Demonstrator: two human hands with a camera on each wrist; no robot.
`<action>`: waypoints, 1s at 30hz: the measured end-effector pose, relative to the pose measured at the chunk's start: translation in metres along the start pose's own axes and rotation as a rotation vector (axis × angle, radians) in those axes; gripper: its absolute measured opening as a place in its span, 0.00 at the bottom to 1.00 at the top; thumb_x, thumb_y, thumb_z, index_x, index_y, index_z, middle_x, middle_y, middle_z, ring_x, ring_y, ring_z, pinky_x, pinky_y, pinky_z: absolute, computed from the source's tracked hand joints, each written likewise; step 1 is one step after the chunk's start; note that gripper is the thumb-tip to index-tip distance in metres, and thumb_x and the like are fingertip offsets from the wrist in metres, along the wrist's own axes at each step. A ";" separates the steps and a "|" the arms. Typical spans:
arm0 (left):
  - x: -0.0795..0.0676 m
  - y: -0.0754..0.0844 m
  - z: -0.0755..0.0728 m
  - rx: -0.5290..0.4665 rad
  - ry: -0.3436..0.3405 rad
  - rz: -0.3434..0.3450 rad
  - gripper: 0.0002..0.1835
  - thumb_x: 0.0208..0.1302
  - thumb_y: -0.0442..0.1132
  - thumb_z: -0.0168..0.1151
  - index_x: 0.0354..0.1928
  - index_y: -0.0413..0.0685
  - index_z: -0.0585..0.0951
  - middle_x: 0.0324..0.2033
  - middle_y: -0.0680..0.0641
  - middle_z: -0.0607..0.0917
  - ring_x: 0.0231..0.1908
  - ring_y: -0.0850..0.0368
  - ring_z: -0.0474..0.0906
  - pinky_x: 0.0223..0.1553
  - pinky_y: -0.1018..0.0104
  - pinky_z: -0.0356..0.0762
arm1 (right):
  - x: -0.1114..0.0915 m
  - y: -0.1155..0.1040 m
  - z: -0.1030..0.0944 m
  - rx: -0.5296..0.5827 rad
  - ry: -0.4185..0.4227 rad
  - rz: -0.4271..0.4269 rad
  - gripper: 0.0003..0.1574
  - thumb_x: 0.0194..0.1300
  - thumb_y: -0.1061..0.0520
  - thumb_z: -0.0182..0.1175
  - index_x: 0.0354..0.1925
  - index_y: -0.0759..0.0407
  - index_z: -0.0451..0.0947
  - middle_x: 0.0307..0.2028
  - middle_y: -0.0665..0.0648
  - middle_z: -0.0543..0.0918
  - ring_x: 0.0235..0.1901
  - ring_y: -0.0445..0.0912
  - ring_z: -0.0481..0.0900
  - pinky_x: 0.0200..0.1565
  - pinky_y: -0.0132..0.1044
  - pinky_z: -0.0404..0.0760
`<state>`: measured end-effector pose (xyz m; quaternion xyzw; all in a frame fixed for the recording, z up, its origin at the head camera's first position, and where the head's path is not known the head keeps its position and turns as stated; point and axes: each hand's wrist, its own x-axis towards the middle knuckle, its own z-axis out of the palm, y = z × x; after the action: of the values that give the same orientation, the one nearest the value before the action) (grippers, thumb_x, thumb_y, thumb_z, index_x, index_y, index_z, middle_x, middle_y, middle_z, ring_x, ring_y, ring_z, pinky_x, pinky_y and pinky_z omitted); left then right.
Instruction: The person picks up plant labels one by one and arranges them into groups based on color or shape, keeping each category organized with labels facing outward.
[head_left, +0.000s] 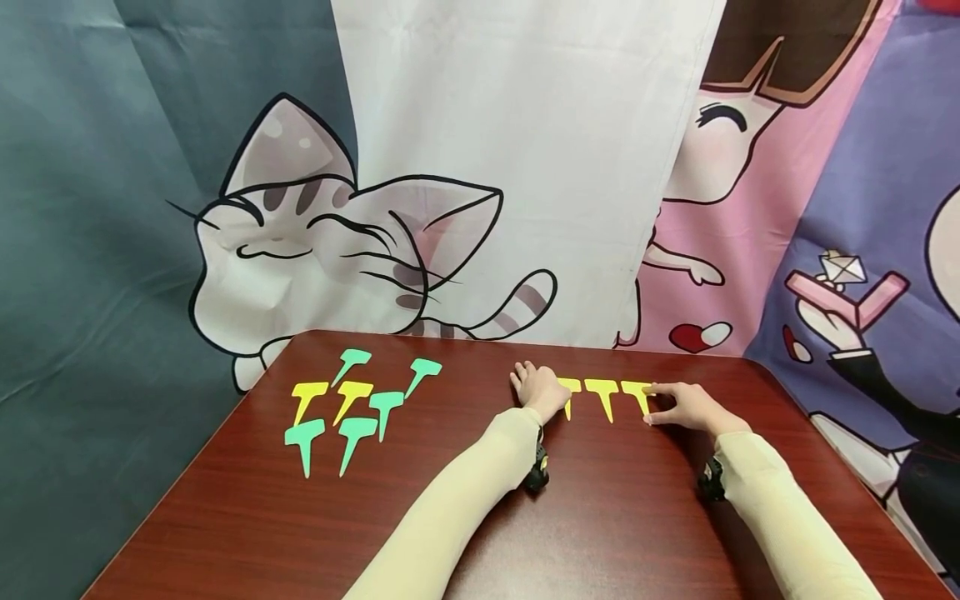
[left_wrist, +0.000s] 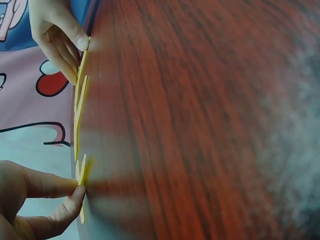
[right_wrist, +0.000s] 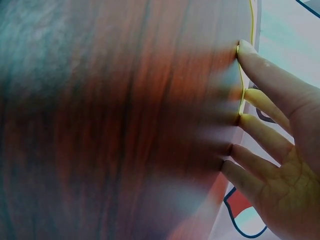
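Sleeves [head_left: 465, 492]: pale, both reaching forward.
Worktop [head_left: 615, 533]: dark reddish wood.
Left-side cluster: five green tags [head_left: 305, 432], two yellow tags [head_left: 310, 390], all T-shaped, loosely scattered.
Right hand [head_left: 688, 407]: grip pinching right-end tag [head_left: 637, 388], thumb at stem, fingertips at head.
Left hand [head_left: 542, 390]: grip pinching left-end tag [head_left: 572, 385], thumb and finger.
Middle tag [head_left: 602, 388]: yellow like both held ones, between them, near far edge.
Backdrop [head_left: 525, 100]: cartoon cloth behind worktop.

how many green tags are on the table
5 in the left cluster: back-left tag, back-right tag, middle-right tag, front-left tag, front-right tag. None looks hidden.
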<state>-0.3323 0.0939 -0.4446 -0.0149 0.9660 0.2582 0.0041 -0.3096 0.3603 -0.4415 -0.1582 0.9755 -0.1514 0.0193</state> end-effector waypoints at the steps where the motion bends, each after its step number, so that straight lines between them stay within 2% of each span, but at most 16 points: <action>1: 0.000 0.000 0.000 -0.002 0.003 0.002 0.09 0.54 0.45 0.64 0.26 0.47 0.83 0.69 0.37 0.63 0.72 0.41 0.49 0.71 0.48 0.46 | 0.000 0.000 0.000 -0.004 0.007 -0.006 0.43 0.48 0.39 0.71 0.56 0.63 0.76 0.53 0.71 0.79 0.53 0.66 0.75 0.53 0.62 0.72; 7: 0.000 -0.005 -0.002 -0.039 0.002 0.032 0.09 0.53 0.43 0.63 0.23 0.45 0.81 0.68 0.36 0.64 0.72 0.39 0.49 0.71 0.48 0.45 | 0.001 0.001 0.000 -0.008 0.017 -0.014 0.43 0.48 0.39 0.71 0.56 0.63 0.76 0.52 0.70 0.79 0.52 0.65 0.75 0.53 0.62 0.72; 13: -0.003 -0.011 -0.010 0.004 -0.036 0.050 0.08 0.56 0.41 0.58 0.27 0.47 0.83 0.69 0.37 0.61 0.73 0.41 0.47 0.72 0.48 0.45 | 0.002 0.000 0.000 0.000 0.005 -0.008 0.44 0.48 0.38 0.71 0.56 0.64 0.76 0.52 0.71 0.79 0.53 0.66 0.74 0.54 0.62 0.71; 16: -0.001 -0.016 -0.010 0.030 -0.033 0.068 0.08 0.55 0.41 0.58 0.32 0.46 0.84 0.69 0.39 0.63 0.72 0.42 0.49 0.72 0.49 0.47 | 0.000 0.000 0.000 0.001 0.003 -0.004 0.45 0.48 0.38 0.70 0.57 0.64 0.75 0.52 0.71 0.79 0.53 0.66 0.74 0.54 0.62 0.71; 19: -0.001 -0.022 -0.011 0.030 -0.019 0.096 0.12 0.56 0.41 0.59 0.41 0.44 0.84 0.68 0.40 0.65 0.72 0.42 0.51 0.71 0.49 0.48 | 0.000 0.000 -0.001 0.000 0.009 -0.004 0.45 0.48 0.39 0.71 0.57 0.65 0.75 0.52 0.71 0.79 0.53 0.66 0.74 0.53 0.62 0.71; 24: -0.003 -0.031 -0.022 0.008 0.013 0.149 0.22 0.60 0.42 0.59 0.56 0.43 0.77 0.67 0.40 0.67 0.71 0.42 0.53 0.71 0.49 0.49 | -0.001 0.001 0.000 -0.003 0.017 -0.009 0.45 0.48 0.38 0.71 0.57 0.64 0.76 0.52 0.72 0.78 0.52 0.67 0.74 0.53 0.62 0.72; 30: -0.001 -0.046 -0.035 0.071 0.034 0.181 0.24 0.63 0.45 0.57 0.59 0.45 0.75 0.67 0.42 0.67 0.72 0.44 0.53 0.71 0.50 0.49 | -0.002 0.000 -0.001 -0.004 0.018 -0.015 0.44 0.48 0.38 0.71 0.56 0.64 0.76 0.52 0.71 0.79 0.52 0.66 0.75 0.53 0.61 0.72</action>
<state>-0.3300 0.0360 -0.4370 0.0684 0.9718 0.2231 -0.0352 -0.3075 0.3610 -0.4408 -0.1644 0.9747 -0.1510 0.0092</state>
